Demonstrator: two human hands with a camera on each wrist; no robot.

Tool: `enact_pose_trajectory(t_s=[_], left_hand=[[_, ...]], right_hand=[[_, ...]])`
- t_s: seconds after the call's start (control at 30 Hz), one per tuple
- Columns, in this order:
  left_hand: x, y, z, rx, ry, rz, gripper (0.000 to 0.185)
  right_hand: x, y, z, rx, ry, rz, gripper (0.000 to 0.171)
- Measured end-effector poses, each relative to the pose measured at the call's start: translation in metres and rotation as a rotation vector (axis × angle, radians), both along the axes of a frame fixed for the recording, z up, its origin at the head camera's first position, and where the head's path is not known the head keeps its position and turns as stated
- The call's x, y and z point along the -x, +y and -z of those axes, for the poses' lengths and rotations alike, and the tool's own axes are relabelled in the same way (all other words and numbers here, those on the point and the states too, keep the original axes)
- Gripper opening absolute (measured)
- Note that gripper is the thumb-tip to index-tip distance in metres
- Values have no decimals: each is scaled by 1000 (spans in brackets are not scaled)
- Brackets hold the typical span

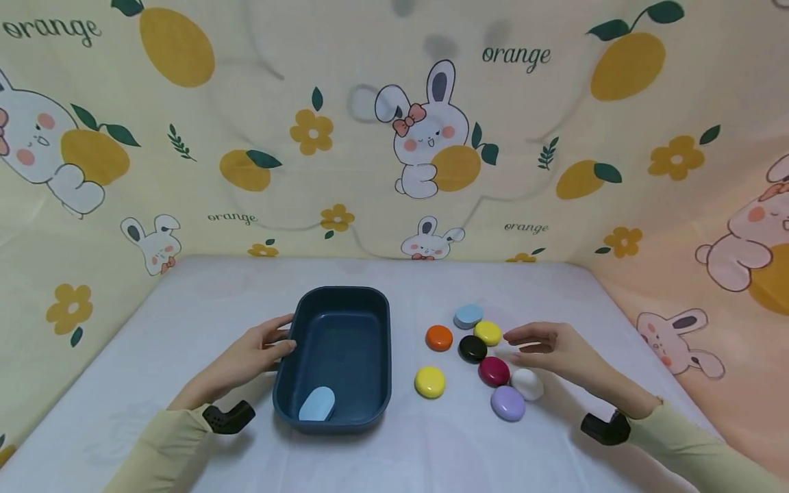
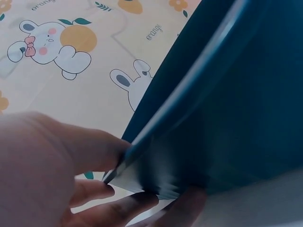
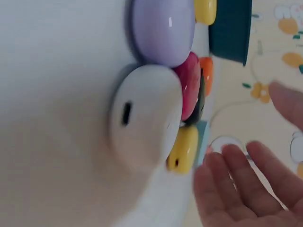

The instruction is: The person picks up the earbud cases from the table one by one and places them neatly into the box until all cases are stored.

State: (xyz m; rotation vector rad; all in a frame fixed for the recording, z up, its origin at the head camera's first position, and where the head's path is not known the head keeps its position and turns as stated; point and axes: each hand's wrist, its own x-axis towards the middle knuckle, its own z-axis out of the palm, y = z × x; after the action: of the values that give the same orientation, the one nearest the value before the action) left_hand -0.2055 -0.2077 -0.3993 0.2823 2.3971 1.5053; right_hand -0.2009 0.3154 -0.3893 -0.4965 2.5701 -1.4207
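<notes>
A dark blue tray (image 1: 290, 383) stands mid-table with one light blue oval case (image 1: 317, 404) in its near corner. My left hand (image 1: 280, 339) grips the tray's left rim; in the left wrist view the thumb (image 2: 94, 146) lies on the rim (image 2: 189, 90) and the fingers (image 2: 137, 203) under the wall. To the tray's right lies a cluster of oval cases: light blue (image 1: 468, 315), yellow (image 1: 487, 333), orange (image 1: 439, 337), black (image 1: 472, 348), magenta (image 1: 494, 370), white (image 1: 527, 383), lilac (image 1: 508, 402) and another yellow (image 1: 429, 381). My right hand (image 1: 514, 346) hovers open beside the cluster, holding nothing.
The table wears a white cloth (image 1: 203, 301). Cartoon rabbit-and-orange fabric walls (image 1: 431, 137) close it in at the back and on both sides. In the right wrist view the white case (image 3: 142, 113) and lilac case (image 3: 161, 28) lie nearest the open palm (image 3: 246, 189).
</notes>
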Motion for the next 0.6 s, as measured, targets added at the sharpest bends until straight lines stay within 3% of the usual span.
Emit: enact_pose_trajectory(t_s=[0.23,0.6], left_hand=[[-1,-2,1,-6,4,19,63],[-2,0,2,-21,-14,10,63]], right_hand=[[-10,27,3,-81,-63,-53,52],[-13,45,15,-53,-36,-125,56]])
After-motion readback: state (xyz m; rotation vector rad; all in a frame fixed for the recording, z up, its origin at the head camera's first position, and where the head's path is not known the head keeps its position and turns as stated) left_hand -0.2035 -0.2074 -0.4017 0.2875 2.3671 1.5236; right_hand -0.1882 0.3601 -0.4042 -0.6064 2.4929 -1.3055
